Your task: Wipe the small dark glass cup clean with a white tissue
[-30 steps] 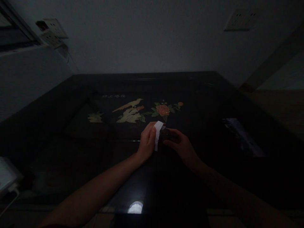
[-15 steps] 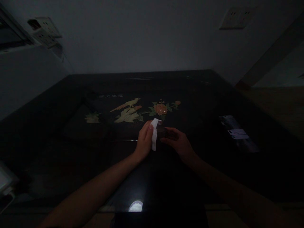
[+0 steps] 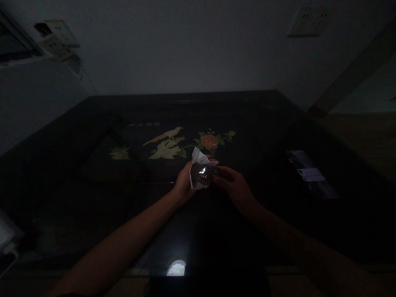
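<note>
Over the dark tabletop, my left hand [image 3: 182, 183] is closed around a white tissue [image 3: 198, 156], palm turned partly up. Against the tissue lies a small glossy, see-through-looking object [image 3: 204, 175] with bright glints; the dim light hides its exact kind. My right hand [image 3: 233, 185] pinches the right end of this object between thumb and fingers. Some fingertips of my left hand show behind the tissue. Both hands are just in front of an inlaid flower picture [image 3: 209, 142] on the table.
A phone [image 3: 311, 174] with its screen lit lies on the table [image 3: 247, 231] at the right. An inlaid bird [image 3: 167, 136] decorates the top. Sockets [image 3: 309, 22] sit on the back wall, more at the left. A pale object [image 3: 8, 235] stands at the left edge.
My left hand has turned and opened out the tissue, so it now lies under and behind the glossy object. The object shows more of its shiny surface. My right hand stays nearly in place.
</note>
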{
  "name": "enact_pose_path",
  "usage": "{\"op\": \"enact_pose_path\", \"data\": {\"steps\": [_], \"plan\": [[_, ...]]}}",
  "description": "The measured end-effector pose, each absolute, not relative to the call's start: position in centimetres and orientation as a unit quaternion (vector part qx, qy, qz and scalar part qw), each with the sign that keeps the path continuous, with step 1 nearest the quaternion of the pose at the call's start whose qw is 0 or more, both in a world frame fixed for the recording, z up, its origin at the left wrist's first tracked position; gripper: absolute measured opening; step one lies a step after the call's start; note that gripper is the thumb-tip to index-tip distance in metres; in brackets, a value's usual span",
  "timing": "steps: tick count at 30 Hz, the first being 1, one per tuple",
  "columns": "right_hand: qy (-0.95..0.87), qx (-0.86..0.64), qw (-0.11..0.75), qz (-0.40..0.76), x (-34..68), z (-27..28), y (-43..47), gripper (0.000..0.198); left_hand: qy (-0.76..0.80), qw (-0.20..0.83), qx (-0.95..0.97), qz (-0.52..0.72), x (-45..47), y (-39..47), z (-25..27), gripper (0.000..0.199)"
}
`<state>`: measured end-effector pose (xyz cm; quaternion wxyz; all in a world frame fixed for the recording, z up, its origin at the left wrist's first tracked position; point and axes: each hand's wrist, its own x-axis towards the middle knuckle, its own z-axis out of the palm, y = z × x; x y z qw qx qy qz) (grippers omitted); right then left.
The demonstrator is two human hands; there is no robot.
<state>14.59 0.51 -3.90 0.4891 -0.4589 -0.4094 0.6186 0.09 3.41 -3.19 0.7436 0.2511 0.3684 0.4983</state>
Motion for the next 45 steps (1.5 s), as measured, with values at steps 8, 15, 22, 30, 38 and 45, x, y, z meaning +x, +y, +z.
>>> {"op": "enact_pose_path", "data": {"steps": [8, 15, 22, 30, 38, 45], "plan": [[-0.376, -0.412, 0.493, 0.668, 14.6, -4.6, 0.8, 0.042, 0.307, 0.811, 0.200, 0.456, 0.0, 3.6, -2.8, 0.039], [-0.404, -0.432, 0.495, 0.637, 14.5, -4.5, 0.7, 0.043, 0.331, 0.789, 0.200, 0.477, 0.2, 3.4, -2.5, 0.041], [-0.420, -0.455, 0.499, 0.606, 14.5, -4.5, 0.6, 0.046, 0.367, 0.709, 0.270, 0.538, 0.4, 3.4, -3.7, 0.036], [-0.424, -0.483, 0.494, 0.586, 14.6, -4.5, 0.6, 0.046, 0.436, 0.487, 0.530, 0.540, -0.4, 2.2, -4.4, 0.044], [-0.431, -0.488, 0.501, 0.570, 14.4, -4.2, 0.6, 0.039, 0.379, 0.266, 0.718, 0.520, -0.7, 1.7, -4.2, 0.042], [-0.427, -0.498, 0.490, 0.574, 14.4, -4.0, 0.7, 0.043, 0.434, 0.399, 0.592, 0.550, -0.3, 1.7, -3.8, 0.043]]}}
